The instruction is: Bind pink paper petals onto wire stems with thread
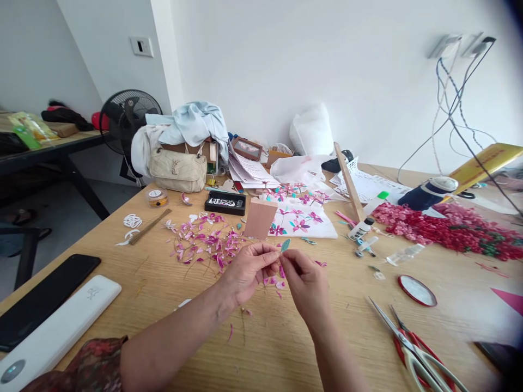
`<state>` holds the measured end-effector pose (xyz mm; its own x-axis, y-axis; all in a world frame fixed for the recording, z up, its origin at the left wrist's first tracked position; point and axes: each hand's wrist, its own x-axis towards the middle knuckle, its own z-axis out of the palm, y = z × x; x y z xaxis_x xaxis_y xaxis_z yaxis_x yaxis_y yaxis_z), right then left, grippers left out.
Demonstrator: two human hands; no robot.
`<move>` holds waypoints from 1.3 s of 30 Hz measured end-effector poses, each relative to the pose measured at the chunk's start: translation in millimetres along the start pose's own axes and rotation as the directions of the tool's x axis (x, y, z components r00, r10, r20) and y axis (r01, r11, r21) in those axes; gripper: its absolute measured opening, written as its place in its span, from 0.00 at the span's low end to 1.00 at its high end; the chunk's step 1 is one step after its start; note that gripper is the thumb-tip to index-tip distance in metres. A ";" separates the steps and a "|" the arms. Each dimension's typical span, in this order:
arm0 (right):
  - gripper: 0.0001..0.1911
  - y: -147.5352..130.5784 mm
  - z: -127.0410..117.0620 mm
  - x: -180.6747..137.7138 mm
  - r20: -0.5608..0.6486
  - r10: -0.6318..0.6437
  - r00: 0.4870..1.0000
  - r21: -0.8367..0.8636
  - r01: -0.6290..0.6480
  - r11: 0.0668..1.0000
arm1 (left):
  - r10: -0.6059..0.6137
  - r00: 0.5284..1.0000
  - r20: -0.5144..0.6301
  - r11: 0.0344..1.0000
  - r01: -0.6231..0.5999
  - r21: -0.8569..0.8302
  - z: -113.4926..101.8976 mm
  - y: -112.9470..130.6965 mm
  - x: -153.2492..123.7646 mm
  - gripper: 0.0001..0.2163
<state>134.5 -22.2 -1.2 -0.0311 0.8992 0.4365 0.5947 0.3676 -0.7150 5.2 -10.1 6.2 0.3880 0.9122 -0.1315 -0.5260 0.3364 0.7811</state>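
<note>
Above the middle of the table, my left hand (250,268) and my right hand (307,276) meet fingertip to fingertip, both closed in a pinch. A small teal artificial leaf (285,245) sticks up from between them; its lower end is hidden by my fingers. Magenta petals (269,281) lie on the wood just under my hands. Left of them spreads a loose pile of pink and purple petals with thin stems (212,239). Behind my fingers a brown card (260,219) stands beside a white sheet bearing finished-looking purple flowers (322,226).
Two pairs of scissors (408,343) lie at the front right, near a round red-rimmed lid (417,290). Glue bottles (361,228) and red flower bunches (449,228) sit farther back. A black phone-like slab (44,299) and a white power bank (65,326) are at left.
</note>
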 end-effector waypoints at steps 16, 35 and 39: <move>0.09 2.1 -40.3 33.8 0.396 -0.132 0.909 0.069 0.114 0.991 | 0.288 0.899 0.331 0.585 -0.438 0.682 -4.6 10.8 3.1 0.04; 0.10 11.5 -20.8 -2.1 0.284 -0.068 0.957 0.013 0.067 0.998 | 0.389 0.893 0.228 0.517 -0.416 0.748 -12.9 8.4 4.2 0.04; 0.13 -16.3 -34.4 -8.0 0.369 -0.160 0.916 -0.227 0.256 0.940 | 0.420 0.845 0.330 0.319 -0.478 0.818 -11.8 5.3 5.7 0.06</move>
<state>152.7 -43.6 25.8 -0.4199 0.8521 0.3125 0.7336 0.5214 -0.4360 -4.3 -0.3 2.4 0.3565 0.8352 0.4186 0.2655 -0.5202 0.8118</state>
